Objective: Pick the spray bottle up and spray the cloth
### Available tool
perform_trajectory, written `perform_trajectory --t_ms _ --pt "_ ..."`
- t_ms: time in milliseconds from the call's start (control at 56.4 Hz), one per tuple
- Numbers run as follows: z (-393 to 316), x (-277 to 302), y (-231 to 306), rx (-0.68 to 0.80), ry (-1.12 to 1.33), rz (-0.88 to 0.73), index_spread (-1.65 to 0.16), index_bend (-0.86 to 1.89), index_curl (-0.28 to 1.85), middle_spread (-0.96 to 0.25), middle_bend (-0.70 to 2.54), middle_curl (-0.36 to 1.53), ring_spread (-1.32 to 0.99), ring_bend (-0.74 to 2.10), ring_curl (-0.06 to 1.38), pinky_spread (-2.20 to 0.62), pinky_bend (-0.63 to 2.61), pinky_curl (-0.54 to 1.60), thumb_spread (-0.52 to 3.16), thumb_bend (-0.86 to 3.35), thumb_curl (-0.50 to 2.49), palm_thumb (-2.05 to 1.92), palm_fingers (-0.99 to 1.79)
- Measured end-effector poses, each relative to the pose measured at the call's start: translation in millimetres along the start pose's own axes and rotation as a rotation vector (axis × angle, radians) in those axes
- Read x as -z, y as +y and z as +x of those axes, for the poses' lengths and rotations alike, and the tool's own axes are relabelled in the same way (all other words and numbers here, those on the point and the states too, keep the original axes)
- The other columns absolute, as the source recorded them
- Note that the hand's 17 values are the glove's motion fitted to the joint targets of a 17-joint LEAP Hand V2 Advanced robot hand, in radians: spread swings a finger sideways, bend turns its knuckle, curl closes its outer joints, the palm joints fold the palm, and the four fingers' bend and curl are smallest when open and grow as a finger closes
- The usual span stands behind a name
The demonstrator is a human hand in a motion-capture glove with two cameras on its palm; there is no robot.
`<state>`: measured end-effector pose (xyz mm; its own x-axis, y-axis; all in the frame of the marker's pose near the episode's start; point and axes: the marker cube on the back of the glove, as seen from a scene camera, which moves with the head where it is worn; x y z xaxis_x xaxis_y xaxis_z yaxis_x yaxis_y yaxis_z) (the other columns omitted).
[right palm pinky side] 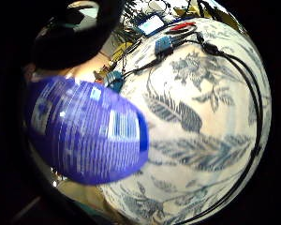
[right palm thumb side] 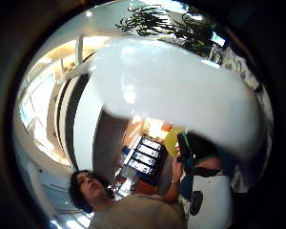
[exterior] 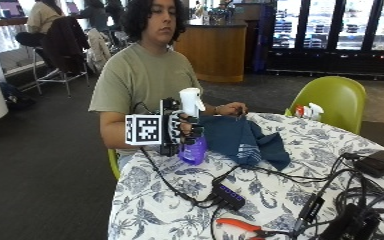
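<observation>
A: Gloved right hand (exterior: pixel 179 127) — curled round the neck of the spray bottle (exterior: pixel 192 125), fingers (exterior: pixel 185 131) wrapped just under the white spray head.
B: Bottle body?
A: Purple, printed label, upright, lifted clear of the table's near-left edge; nozzle turned toward the cloth (exterior: pixel 242 140). Seen close against the palm in the little-finger view as a blue-purple labelled curve (right palm pinky side: pixel 86 136); seen in the thumb view as a broad white shape (right palm thumb side: pixel 176 88) filling much of the field.
B: Cloth?
A: Dark blue, with pale stripes on one fold, crumpled, lying near the table's far-left edge just beside the bottle. Far end pinched up by the bare left hand (exterior: pixel 230 108).
B: Table?
A: Covered by a white tablecloth with blue floral print (exterior: pixel 292 190).
B: Other items?
A: Black power strip (exterior: pixel 228 194) toward the near edge, black cables (exterior: pixel 292 177) trailing across to the right. Orange-handled pliers (exterior: pixel 240 226) at the near edge. Dark flat device (exterior: pixel 380 162) at the right edge. Small spray bottles (exterior: pixel 308 110) at the far edge, beside a green chair (exterior: pixel 335 97).
</observation>
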<state>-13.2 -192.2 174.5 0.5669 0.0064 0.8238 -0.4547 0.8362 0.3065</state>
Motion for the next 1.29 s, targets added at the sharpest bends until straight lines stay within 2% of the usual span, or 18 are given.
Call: perform_trajectory --t_ms 195,354,478,549,673,780,957,1099,1294 --pt "7 -19 -36 0.078 0.031 0.06 -0.25 0.08 0.22 0.02 0.24 0.37 -0.09 0.48 0.37 0.08 0.33 0.37 0.9 -0.04 0.44 0.81 0.62" --pt "15 -33 -68 0.103 0.071 0.033 -0.23 0.08 0.2 0.01 0.24 0.38 -0.11 0.52 0.38 0.01 0.39 0.38 0.87 -0.04 0.41 0.76 0.71" --pt "14 -39 -85 0.075 0.061 0.008 -0.22 0.09 0.2 0.0 0.26 0.39 -0.12 0.53 0.38 -0.01 0.37 0.38 0.86 -0.04 0.4 0.73 0.77" --pt "4 -41 -86 0.033 0.01 0.046 -0.22 0.09 0.19 -0.02 0.3 0.4 -0.11 0.54 0.38 -0.01 0.32 0.36 0.86 -0.04 0.39 0.72 0.86" --pt "-22 -31 -78 -0.099 -0.053 0.106 -0.23 0.06 0.2 -0.09 0.43 0.45 -0.13 0.57 0.39 -0.08 0.34 0.37 0.82 0.05 0.45 0.92 1.17" --pt "-56 -4 -71 -0.058 -0.088 0.088 -0.22 0.06 0.2 -0.13 0.5 0.49 -0.13 0.61 0.43 -0.14 0.45 0.4 0.65 0.03 0.52 1.01 1.21" --pt "-127 37 -77 0.008 -0.111 0.002 -0.21 0.12 0.22 -0.15 0.53 0.51 -0.14 0.64 0.45 -0.21 0.51 0.42 0.52 -0.02 0.58 1.05 1.22" --pt "-176 54 -88 0.069 -0.02 -0.082 -0.19 0.17 0.27 -0.15 0.52 0.51 -0.13 0.64 0.46 -0.23 0.52 0.42 0.49 -0.04 0.61 1.02 1.26" --pt "-228 55 -117 0.026 0.083 -0.37 -0.22 0.28 0.37 -0.14 0.48 0.51 -0.14 0.59 0.45 -0.24 0.5 0.42 0.48 -0.04 0.63 0.98 1.32"
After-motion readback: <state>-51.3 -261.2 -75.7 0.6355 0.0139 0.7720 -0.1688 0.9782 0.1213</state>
